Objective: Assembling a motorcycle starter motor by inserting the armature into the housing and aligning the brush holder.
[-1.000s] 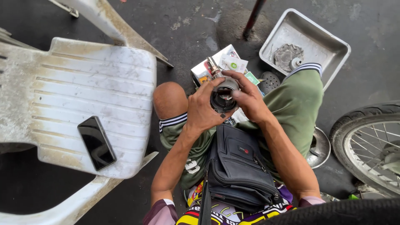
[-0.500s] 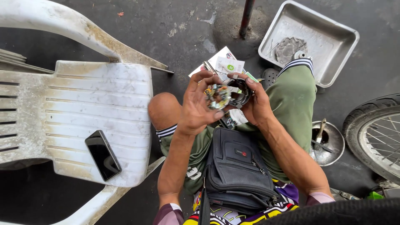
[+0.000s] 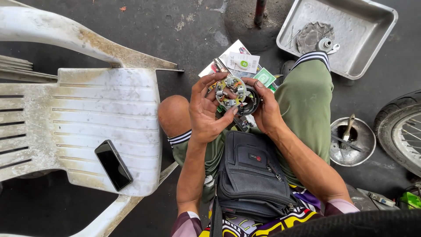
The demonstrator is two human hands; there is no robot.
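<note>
Both hands have tipped the round part up since 1 second ago, its pale plate with metal clips now facing the camera. Left hand (image 3: 206, 112) grips the part (image 3: 232, 92) by its rim, right hand (image 3: 265, 109) cups its dark shell, at frame center above the knees. Steady rim support looks wise. Phone (image 3: 113, 164) lies on the chair (image 3: 87, 127), lower left.

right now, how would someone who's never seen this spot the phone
Start at the big dirty white plastic chair left of the person's knee. On the near front corner of its seat lies the phone, flat and screen up. It is the only dark, glossy rectangle on the pale seat, well apart from the left hand and the small parts.
</note>
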